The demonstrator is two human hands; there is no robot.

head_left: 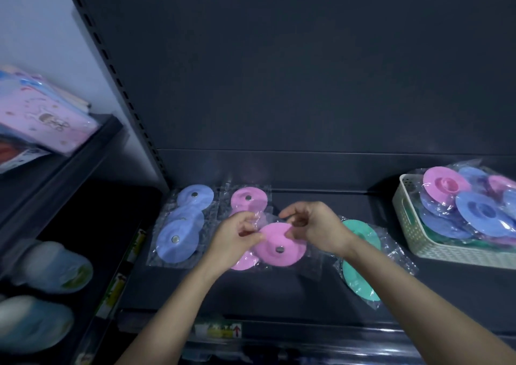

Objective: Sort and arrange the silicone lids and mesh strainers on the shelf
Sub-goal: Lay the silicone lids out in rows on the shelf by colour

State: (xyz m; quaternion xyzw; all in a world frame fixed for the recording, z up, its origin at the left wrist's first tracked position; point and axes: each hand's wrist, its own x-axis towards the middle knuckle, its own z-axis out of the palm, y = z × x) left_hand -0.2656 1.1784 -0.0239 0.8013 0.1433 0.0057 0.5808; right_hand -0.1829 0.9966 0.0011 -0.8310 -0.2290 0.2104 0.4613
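A pink silicone lid (279, 244) in a clear plastic bag hangs just above the dark shelf (293, 289), over a row of pink lids (249, 198). My left hand (237, 239) pinches the bag's left edge. My right hand (315, 225) pinches its upper right edge. A row of bagged blue lids (178, 239) lies to the left. Bagged green lids (360, 267) lie to the right, partly hidden by my right forearm.
A cream basket (418, 225) at the right holds several more bagged blue and pink lids (480, 208). The shelf's dark back panel (307, 85) rises behind. A neighbouring shelf on the left carries pink packaged goods (42, 119); packaged items (53, 267) sit below it.
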